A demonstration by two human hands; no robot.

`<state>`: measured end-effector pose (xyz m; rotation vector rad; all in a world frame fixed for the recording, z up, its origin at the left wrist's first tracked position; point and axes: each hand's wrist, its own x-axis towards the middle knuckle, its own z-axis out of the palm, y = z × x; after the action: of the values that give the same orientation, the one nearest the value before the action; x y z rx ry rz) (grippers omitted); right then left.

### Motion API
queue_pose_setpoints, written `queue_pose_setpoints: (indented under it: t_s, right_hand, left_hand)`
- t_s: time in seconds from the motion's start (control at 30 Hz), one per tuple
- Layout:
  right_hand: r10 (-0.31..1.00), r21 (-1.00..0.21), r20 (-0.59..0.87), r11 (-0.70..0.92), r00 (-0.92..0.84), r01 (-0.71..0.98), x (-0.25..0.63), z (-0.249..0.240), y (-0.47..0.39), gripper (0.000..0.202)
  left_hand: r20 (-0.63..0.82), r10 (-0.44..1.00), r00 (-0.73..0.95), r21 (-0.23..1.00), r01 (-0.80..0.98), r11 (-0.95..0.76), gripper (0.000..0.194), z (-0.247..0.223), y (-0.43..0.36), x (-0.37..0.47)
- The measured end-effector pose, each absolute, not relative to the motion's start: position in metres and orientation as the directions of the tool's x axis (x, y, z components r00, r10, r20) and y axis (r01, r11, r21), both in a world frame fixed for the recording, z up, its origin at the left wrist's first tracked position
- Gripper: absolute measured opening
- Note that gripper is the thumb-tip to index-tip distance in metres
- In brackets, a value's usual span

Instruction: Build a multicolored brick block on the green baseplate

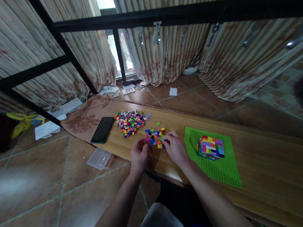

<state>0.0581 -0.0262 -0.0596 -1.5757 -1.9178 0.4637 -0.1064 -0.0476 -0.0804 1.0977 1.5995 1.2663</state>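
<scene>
Small coloured bricks (155, 137) lie loosely on the wooden bench between my hands. My left hand (139, 155) is at their near left side, its fingers curled together; whatever they may hold is too small to make out. On the right side of the same bricks, my right hand (174, 147) has its fingertips down among them, bent close together, and any brick in them is hidden. A larger pile of small bricks (131, 122) sits farther left. Right of my right hand, a multicoloured brick block (211, 147) stands on a green baseplate (228, 174).
A black phone (102, 130) lies at the bench's left part, near a brown patterned cloth (83, 116). A clear plastic box (100, 158) is on the tiled floor. Beyond the bench (265, 159) are black metal bars (179, 15), curtains and papers.
</scene>
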Motion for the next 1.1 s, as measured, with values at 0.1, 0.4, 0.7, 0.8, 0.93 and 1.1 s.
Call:
queue_pose_setpoints:
  t_s: [0.1,0.4,0.7,0.8,0.93,1.1]
  right_hand:
    - [0.967,-0.612,0.237,0.227,-0.098,0.758,0.061,-0.060,-0.027,0.018]
    - [0.968,-0.652,0.251,0.160,0.012,0.741,0.069,-0.058,-0.041,0.021]
    - [0.969,-0.656,0.245,0.200,-0.046,0.728,0.054,-0.053,-0.048,0.021]
    - [0.973,-0.603,0.201,0.212,-0.111,0.769,0.038,-0.047,-0.042,0.021]
    - [0.982,-0.463,0.105,0.190,-0.159,0.866,0.018,-0.041,-0.035,0.016]
    - [0.985,-0.370,0.044,0.169,-0.164,0.913,0.007,-0.041,-0.030,0.016]
  left_hand:
    - [-0.003,0.932,-0.362,0.928,0.345,0.138,0.034,-0.077,-0.039,-0.111]
    - [0.096,0.982,-0.164,0.728,0.684,0.043,0.011,-0.063,-0.027,-0.113]
    - [0.100,0.987,-0.127,0.741,0.672,0.012,0.010,-0.065,-0.034,-0.116]
    - [0.120,0.984,-0.129,0.736,0.677,-0.001,0.009,-0.066,-0.034,-0.115]
    - [0.129,0.983,-0.129,0.747,0.664,-0.011,0.011,-0.065,-0.036,-0.115]
    - [0.120,0.985,-0.128,0.766,0.643,-0.009,0.012,-0.065,-0.034,-0.117]
